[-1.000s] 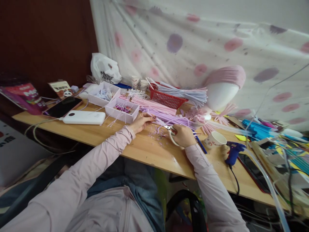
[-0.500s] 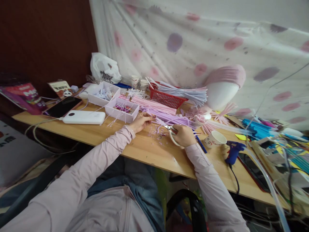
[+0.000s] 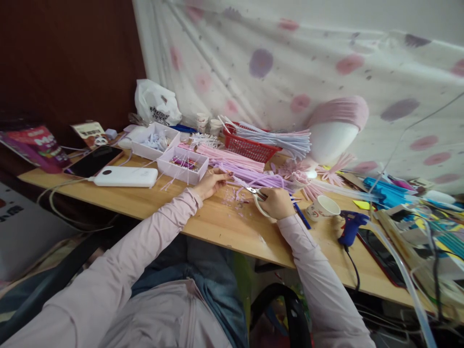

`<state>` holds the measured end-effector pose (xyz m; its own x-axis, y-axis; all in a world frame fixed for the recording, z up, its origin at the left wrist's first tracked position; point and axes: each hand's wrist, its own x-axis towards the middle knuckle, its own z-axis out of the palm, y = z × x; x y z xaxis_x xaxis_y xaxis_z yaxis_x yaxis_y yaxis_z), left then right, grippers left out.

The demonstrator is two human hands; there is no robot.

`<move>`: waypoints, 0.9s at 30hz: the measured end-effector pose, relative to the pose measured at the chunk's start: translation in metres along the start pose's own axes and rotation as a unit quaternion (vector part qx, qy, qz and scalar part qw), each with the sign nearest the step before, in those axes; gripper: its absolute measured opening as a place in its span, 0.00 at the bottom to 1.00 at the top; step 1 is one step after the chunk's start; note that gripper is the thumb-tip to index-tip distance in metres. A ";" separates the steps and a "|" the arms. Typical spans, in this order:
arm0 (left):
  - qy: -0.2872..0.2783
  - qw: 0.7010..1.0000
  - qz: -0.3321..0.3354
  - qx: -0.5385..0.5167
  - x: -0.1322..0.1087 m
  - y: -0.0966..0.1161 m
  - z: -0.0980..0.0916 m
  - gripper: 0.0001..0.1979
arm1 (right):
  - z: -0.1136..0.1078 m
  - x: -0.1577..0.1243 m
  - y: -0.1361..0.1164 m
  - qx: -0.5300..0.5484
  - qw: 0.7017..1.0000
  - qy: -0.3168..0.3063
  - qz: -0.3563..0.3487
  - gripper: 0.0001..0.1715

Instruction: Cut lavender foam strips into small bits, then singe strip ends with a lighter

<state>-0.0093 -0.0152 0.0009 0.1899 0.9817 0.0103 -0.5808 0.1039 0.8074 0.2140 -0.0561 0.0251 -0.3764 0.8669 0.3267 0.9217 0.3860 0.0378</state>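
The left hand [image 3: 210, 185] pinches a lilac fuzzy strip [image 3: 239, 182], which juts from its fingertips toward the scissors [image 3: 252, 190] gripped in the right hand's [image 3: 278, 203] curled fingers; lilac scraps [image 3: 232, 197] dot the table [image 3: 217, 224] between both hands

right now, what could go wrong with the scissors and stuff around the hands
The scissors in the right hand point toward the left hand, so a slip might nick a finger. The paper cup beside the glue gun sits near the right sleeve and could get knocked over.
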 end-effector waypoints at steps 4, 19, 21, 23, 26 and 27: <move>0.006 1.000 -0.002 -0.001 -0.001 0.001 0.000 0.12 | 0.001 0.000 0.001 0.007 1.000 0.003 -0.003 0.17; 0.038 0.999 -0.011 -0.013 0.001 0.001 -0.002 0.08 | 0.001 0.002 0.001 0.007 0.998 0.048 0.028 0.06; 0.044 0.999 -0.003 -0.011 0.002 0.000 -0.003 0.09 | 0.003 0.002 -0.001 -0.003 0.999 0.045 0.013 0.06; 0.047 0.999 -0.002 -0.008 0.002 -0.001 -0.003 0.09 | 0.004 0.002 -0.004 -0.019 0.999 0.039 0.010 0.08; 0.048 0.999 0.000 -0.007 0.003 -0.002 -0.003 0.09 | 0.006 0.002 -0.009 -0.042 0.999 0.020 0.020 0.10; 0.048 0.999 0.002 -0.008 0.004 -0.003 -0.003 0.09 | 0.006 0.002 -0.010 -0.046 0.999 0.014 0.019 0.10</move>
<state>-0.0095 -0.0114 -0.0033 0.1105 0.9929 -0.0438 -0.5938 0.1013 0.7982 0.2035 -0.0569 0.0200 -0.3386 0.8708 0.3564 0.9408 0.3208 0.1099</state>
